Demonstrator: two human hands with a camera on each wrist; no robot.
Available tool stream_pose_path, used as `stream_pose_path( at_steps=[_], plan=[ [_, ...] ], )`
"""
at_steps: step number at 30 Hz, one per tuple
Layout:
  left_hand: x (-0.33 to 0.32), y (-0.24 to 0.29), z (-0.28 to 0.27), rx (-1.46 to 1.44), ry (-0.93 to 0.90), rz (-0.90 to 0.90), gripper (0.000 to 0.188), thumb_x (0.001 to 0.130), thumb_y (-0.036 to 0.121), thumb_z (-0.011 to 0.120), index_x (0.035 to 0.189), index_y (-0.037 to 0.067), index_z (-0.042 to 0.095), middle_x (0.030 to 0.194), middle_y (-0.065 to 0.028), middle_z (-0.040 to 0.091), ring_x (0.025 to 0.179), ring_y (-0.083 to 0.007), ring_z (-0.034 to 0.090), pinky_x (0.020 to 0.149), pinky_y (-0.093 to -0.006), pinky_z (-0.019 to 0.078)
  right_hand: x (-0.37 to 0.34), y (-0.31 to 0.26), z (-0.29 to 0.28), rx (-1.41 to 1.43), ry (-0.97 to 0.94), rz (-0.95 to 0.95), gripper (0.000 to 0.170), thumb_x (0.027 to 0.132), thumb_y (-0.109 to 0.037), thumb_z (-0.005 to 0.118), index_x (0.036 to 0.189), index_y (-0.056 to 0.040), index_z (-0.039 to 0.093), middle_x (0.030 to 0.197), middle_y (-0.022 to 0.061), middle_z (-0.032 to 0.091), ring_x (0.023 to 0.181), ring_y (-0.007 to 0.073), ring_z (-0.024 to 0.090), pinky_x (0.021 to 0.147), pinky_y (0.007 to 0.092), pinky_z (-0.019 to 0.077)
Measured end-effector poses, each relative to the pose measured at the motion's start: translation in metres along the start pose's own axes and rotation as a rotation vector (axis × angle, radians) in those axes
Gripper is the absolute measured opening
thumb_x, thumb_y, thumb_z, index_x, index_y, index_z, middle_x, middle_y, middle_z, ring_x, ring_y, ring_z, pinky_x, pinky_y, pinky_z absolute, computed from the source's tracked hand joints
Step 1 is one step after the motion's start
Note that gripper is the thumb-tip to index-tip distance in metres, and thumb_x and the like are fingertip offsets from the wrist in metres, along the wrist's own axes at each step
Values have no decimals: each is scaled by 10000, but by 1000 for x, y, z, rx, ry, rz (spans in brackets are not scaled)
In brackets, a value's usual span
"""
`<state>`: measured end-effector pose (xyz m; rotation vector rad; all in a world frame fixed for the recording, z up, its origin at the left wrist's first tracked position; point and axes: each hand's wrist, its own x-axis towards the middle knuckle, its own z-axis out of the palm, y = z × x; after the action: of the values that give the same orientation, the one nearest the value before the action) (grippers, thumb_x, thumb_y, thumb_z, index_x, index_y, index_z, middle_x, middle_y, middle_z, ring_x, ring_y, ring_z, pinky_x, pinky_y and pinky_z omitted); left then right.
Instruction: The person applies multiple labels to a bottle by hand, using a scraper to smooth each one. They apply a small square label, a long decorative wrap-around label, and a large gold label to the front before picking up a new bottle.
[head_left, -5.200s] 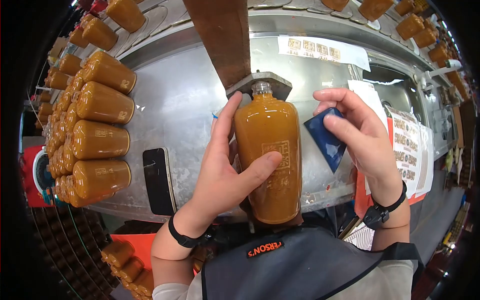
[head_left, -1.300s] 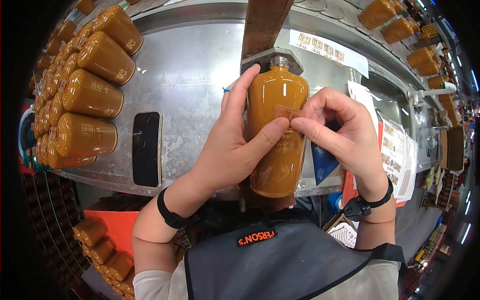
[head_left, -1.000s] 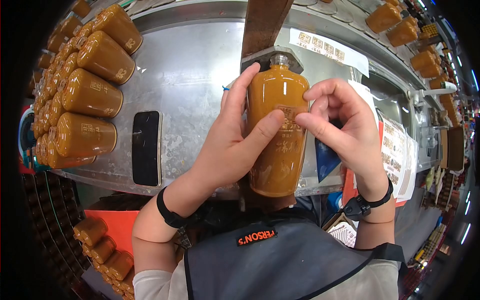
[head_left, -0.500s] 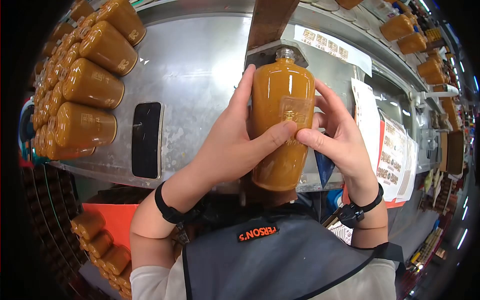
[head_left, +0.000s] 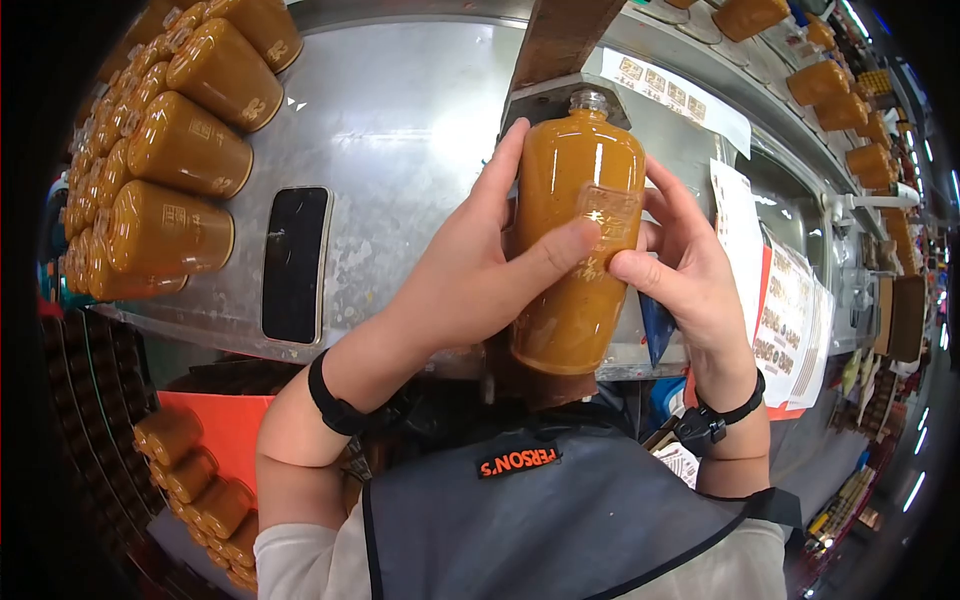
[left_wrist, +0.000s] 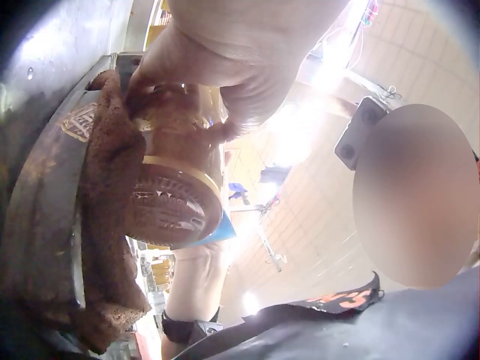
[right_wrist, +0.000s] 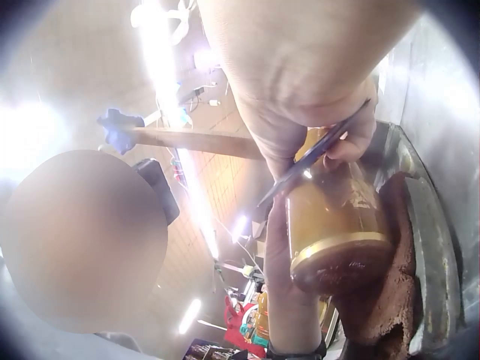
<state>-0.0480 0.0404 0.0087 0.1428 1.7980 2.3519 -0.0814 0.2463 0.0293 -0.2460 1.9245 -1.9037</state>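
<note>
An amber glass bottle (head_left: 565,325) with a clear neck lies on its back in front of me, neck pointing away. My left hand (head_left: 480,265) grips its left side, thumb across gold characters (head_left: 592,268) on the front. A small clear film (head_left: 612,197) lies on the bottle above that thumb, its upper edge showing. My right hand (head_left: 690,275) is at the bottle's right side, thumb on the near face and fingers along the edge. It also holds a dark blue flat scraper (head_left: 656,328), tucked in the hand; the right wrist view shows the scraper (right_wrist: 315,157) between its fingers.
A brown padded support (right_wrist: 401,277) is under the bottle, and a metal plate with a brown upright (head_left: 570,40) stands behind its neck. Left lie a phone (head_left: 296,265) and stacked amber bottles (head_left: 190,150). Sheets of gold labels (head_left: 790,330) lie at right.
The right hand held the scraper out to the right, later pinched the film's edge, then let go and came to the bottle's side. The left hand keeps its grip.
</note>
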Motion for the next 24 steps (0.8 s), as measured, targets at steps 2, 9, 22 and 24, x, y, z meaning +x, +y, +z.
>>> stream_pose_path(
  at_steps=[2, 9, 22, 24],
  plan=[
    [2, 7, -4, -71, 8, -72, 921, 953, 317, 671, 1527, -99, 82, 1424, -227, 451, 1279, -239, 503, 1042, -317, 433, -1, 2, -2, 68, 8, 6, 857, 814, -114, 811, 1510, -6, 323, 1311, 135, 539, 758, 40, 528, 737, 190, 460],
    [9, 5, -12, -129, 1, -135, 917, 943, 397, 666, 1506, -122, 164, 1384, -240, 493, 1253, -248, 528, 1025, -309, 449, 0, -5, -6, 37, -33, 97, 838, 853, -135, 785, 1516, 17, 295, 1274, 128, 580, 792, 42, 540, 794, 210, 448],
    [12, -8, -9, 93, -15, -26, 710, 915, 137, 705, 1477, -16, 299, 1332, -123, 535, 1217, -182, 552, 1007, -336, 473, 2, -2, -3, 15, -34, 54, 877, 803, -95, 810, 1512, 17, 306, 1228, 102, 601, 780, 43, 533, 734, 198, 449],
    [11, -6, -8, 76, -22, -40, 711, 914, 139, 707, 1477, -15, 301, 1339, -122, 531, 1227, -185, 545, 1012, -334, 467, 2, -2, -3, 3, -38, 51, 877, 803, -92, 810, 1513, 15, 307, 1223, 98, 604, 776, 40, 533, 724, 194, 447]
  ],
)
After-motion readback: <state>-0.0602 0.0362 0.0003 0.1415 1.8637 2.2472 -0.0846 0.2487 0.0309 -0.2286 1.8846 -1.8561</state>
